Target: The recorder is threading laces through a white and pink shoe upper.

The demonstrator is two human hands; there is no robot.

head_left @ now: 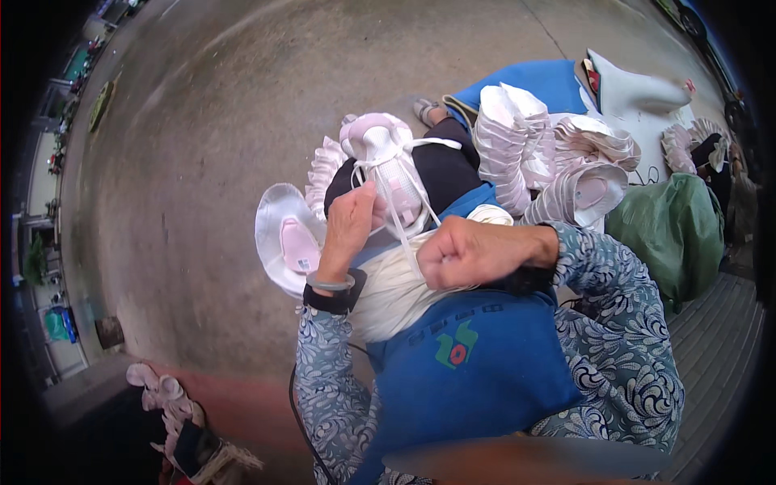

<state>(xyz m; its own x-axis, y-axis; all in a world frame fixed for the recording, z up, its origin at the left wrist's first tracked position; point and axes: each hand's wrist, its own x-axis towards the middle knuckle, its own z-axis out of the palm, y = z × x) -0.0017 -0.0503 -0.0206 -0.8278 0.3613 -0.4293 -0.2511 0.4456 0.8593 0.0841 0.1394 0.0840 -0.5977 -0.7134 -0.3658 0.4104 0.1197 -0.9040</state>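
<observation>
A white and pink shoe upper (398, 182) lies over my lap with its toe toward me, and white shoelaces (394, 204) run loosely through it. My left hand (352, 222) is closed at the side of the upper, its fingertips against the lacing; what they pinch is partly hidden. To the right, my right hand (473, 252) is closed in a fist, with a lace running from the upper into it. Under both hands, a thick white bundle (380, 303), perhaps of laces, lies across my lap above the blue apron (477, 356).
A row of nested white and pink uppers (517, 149) stands at my right, near a blue sheet (525, 81) and a green sack (671, 230). Another upper (283, 238) sits by my left wrist. More pieces (170, 404) lie at lower left. A dark cable (299, 404) passes my left arm.
</observation>
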